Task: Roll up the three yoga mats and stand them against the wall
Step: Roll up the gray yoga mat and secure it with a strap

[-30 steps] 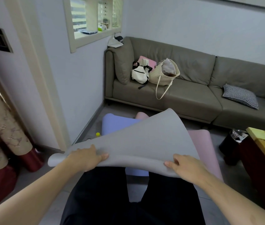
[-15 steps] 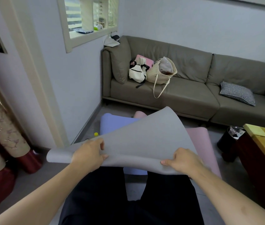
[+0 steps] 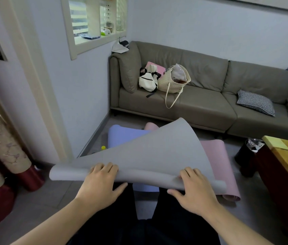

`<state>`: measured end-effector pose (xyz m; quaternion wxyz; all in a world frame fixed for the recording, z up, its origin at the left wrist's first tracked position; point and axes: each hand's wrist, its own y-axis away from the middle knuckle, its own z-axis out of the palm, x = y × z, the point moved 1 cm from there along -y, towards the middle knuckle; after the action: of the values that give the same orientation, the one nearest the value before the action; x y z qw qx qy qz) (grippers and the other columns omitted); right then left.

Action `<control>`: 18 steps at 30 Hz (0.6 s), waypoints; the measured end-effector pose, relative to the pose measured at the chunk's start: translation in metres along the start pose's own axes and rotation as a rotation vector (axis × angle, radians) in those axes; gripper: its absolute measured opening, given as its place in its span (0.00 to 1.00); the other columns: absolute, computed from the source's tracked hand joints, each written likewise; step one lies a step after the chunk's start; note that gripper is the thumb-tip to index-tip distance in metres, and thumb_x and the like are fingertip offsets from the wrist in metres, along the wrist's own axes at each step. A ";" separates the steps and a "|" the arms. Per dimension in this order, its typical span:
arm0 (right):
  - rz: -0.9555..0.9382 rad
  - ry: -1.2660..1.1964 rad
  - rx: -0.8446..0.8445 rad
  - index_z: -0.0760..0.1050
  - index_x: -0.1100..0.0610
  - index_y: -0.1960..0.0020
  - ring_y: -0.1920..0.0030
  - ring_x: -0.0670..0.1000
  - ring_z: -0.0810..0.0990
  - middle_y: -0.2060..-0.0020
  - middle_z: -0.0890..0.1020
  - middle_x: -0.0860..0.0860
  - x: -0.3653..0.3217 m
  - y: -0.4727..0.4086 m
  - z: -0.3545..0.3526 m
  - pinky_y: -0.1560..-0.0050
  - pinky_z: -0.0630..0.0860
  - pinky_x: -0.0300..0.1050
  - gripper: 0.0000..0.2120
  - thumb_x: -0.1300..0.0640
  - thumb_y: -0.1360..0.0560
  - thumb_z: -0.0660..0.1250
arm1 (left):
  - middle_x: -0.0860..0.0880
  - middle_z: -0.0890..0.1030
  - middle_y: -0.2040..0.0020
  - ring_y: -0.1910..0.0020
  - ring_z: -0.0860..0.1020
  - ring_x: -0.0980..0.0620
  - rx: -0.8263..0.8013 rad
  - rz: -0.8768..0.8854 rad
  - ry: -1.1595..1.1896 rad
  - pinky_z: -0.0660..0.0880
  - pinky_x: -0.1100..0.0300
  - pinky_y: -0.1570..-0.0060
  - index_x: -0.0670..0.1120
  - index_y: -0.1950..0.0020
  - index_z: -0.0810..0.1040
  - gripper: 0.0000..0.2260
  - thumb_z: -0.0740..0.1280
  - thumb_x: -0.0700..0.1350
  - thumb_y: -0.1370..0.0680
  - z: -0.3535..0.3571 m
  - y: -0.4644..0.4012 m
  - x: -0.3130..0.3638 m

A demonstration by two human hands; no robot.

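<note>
Across the lap, the grey mat [image 3: 148, 152] has its near edge running left to right; its length extends forward, lifted over the blue mat [image 3: 122, 135] and pink mat [image 3: 217, 156]. Left hand [image 3: 100, 184] and right hand [image 3: 194, 190] pinch that edge, equally near.

Grey tiled floor [image 3: 65, 193] carries most things. Flat on it: lilac foam yoga mat [image 3: 122, 137] nr the left wall edge, pink foam yoga mat [image 3: 215, 156] just beside it on the right, near end curled. Small yellow-capped item [image 3: 103, 148] by the lilac mat's left edge, too small to tell. Black waste bin w/ plastic liner [image 3: 249, 154] stands at the floor's right side.

Grey-brown leather corner sofa [image 3: 201, 110] at the far edge holds a white backpack [image 3: 147, 81], cream woven tote bag [image 3: 173, 82] touching it, and a checked cushion [image 3: 256, 102].
</note>
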<state>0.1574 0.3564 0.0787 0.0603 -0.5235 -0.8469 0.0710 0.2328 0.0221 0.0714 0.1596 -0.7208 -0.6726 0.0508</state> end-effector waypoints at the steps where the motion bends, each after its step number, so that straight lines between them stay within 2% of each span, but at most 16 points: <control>1: 0.005 0.019 -0.030 0.73 0.49 0.48 0.51 0.50 0.73 0.52 0.75 0.43 -0.001 -0.002 -0.001 0.52 0.74 0.46 0.27 0.26 0.26 0.61 | 0.51 0.77 0.59 0.61 0.77 0.44 -0.014 0.004 -0.036 0.78 0.48 0.61 0.48 0.55 0.77 0.20 0.80 0.60 0.31 0.001 -0.001 0.000; 3: 0.001 0.021 -0.062 0.75 0.49 0.47 0.49 0.50 0.75 0.51 0.77 0.43 -0.001 -0.006 -0.001 0.51 0.74 0.46 0.24 0.29 0.22 0.61 | 0.50 0.77 0.62 0.65 0.77 0.43 -0.012 -0.007 -0.072 0.78 0.50 0.67 0.47 0.58 0.76 0.23 0.84 0.59 0.37 0.002 -0.008 0.000; 6: -0.026 0.027 -0.010 0.77 0.51 0.52 0.54 0.51 0.78 0.56 0.79 0.45 -0.001 -0.013 -0.001 0.56 0.75 0.47 0.20 0.35 0.20 0.60 | 0.50 0.77 0.63 0.67 0.78 0.43 -0.005 0.004 -0.073 0.77 0.52 0.71 0.48 0.59 0.75 0.23 0.85 0.58 0.37 0.003 -0.018 -0.001; 9: -0.066 0.044 0.063 0.77 0.51 0.59 0.63 0.50 0.78 0.64 0.78 0.45 0.000 -0.017 0.002 0.65 0.73 0.46 0.14 0.42 0.23 0.71 | 0.49 0.77 0.65 0.69 0.77 0.43 0.035 0.041 -0.082 0.75 0.53 0.73 0.48 0.60 0.75 0.22 0.85 0.54 0.36 0.003 -0.018 0.000; 11: -0.074 0.034 0.070 0.75 0.51 0.61 0.65 0.50 0.77 0.66 0.78 0.45 0.002 -0.019 0.001 0.66 0.71 0.45 0.14 0.45 0.24 0.75 | 0.48 0.76 0.66 0.69 0.77 0.42 0.047 0.046 -0.091 0.74 0.53 0.73 0.47 0.61 0.75 0.21 0.86 0.52 0.36 0.003 -0.017 0.003; 13: -0.086 0.025 0.045 0.75 0.51 0.59 0.63 0.50 0.78 0.65 0.79 0.45 0.006 -0.022 -0.002 0.64 0.69 0.45 0.13 0.45 0.20 0.72 | 0.48 0.76 0.66 0.69 0.77 0.42 0.044 0.043 -0.095 0.74 0.52 0.72 0.47 0.61 0.75 0.20 0.85 0.51 0.35 0.004 -0.016 0.004; 14: -0.091 0.021 0.019 0.75 0.50 0.56 0.60 0.51 0.79 0.62 0.80 0.46 0.007 -0.022 -0.006 0.62 0.69 0.46 0.13 0.44 0.18 0.68 | 0.48 0.76 0.66 0.69 0.77 0.42 0.037 0.038 -0.092 0.75 0.52 0.72 0.47 0.60 0.75 0.20 0.85 0.51 0.35 0.003 -0.016 0.004; 16: -0.095 0.028 -0.094 0.74 0.50 0.48 0.54 0.52 0.80 0.54 0.81 0.46 0.008 -0.026 -0.014 0.55 0.73 0.48 0.15 0.41 0.14 0.57 | 0.48 0.76 0.65 0.69 0.77 0.41 0.028 0.040 -0.093 0.75 0.51 0.71 0.47 0.59 0.75 0.20 0.85 0.50 0.34 0.004 -0.015 0.004; 18: -0.082 0.042 -0.208 0.72 0.50 0.45 0.50 0.54 0.81 0.50 0.82 0.47 0.009 -0.032 -0.024 0.51 0.75 0.51 0.16 0.40 0.13 0.52 | 0.48 0.76 0.65 0.69 0.77 0.41 0.007 0.047 -0.091 0.76 0.51 0.69 0.47 0.59 0.75 0.19 0.85 0.49 0.34 0.004 -0.015 0.006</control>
<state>0.1294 0.3516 0.1087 0.0265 -0.4933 -0.8689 -0.0308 0.2182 0.0288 0.0731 0.1301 -0.7329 -0.6617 0.0896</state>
